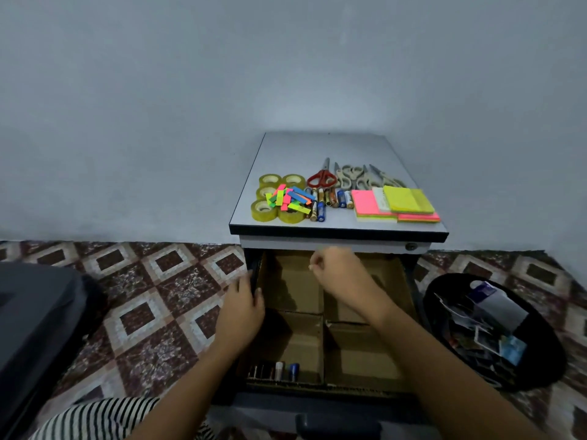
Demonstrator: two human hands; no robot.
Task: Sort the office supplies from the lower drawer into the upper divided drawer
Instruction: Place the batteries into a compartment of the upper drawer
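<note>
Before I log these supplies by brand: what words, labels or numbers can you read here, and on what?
No text is legible anywhere.
Cabinet-top batteries: wrapper print too blurred.
Drawer batteries: too small and dark.
Wrappers in the black bin: print blurred.

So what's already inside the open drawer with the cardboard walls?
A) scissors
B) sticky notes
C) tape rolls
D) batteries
D: a row of batteries lies in the near-left compartment of the drawer, while the scissors, sticky notes and tape rolls are all up on the cabinet top.
</note>
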